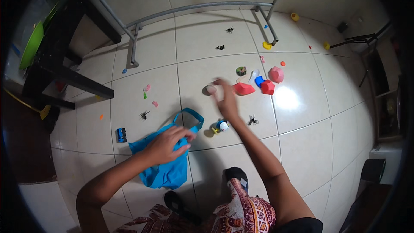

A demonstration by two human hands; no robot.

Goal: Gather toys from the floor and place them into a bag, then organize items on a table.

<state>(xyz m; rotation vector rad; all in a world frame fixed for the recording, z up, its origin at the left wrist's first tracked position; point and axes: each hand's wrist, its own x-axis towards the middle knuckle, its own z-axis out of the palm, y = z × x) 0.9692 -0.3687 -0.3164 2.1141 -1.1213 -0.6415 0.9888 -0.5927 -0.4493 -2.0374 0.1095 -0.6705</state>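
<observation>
A bright blue fabric bag (168, 174) lies on the tiled floor before me, one handle loop (197, 115) standing up. My left hand (171, 144) is over its upper part, thumb and fingers apart; no bag fabric is plainly pinched. My right hand (226, 97), blurred, reaches over the floor with curled fingers near a small round pale object (210, 89); whether it grips this is unclear. Right of that hand are a red toy mould (244, 89) and a red star-shaped cup (267, 87). Below it stands a blue-and-white toy figure (222, 125).
Black toy insects (253, 120), a blue toy vehicle (121, 135), a white spoon (254, 75) and a pink fluted cup (276, 74) are scattered around. A grey metal frame (200, 5) stands at the back. At left is a dark table (87, 82); my shoe (237, 176) is below.
</observation>
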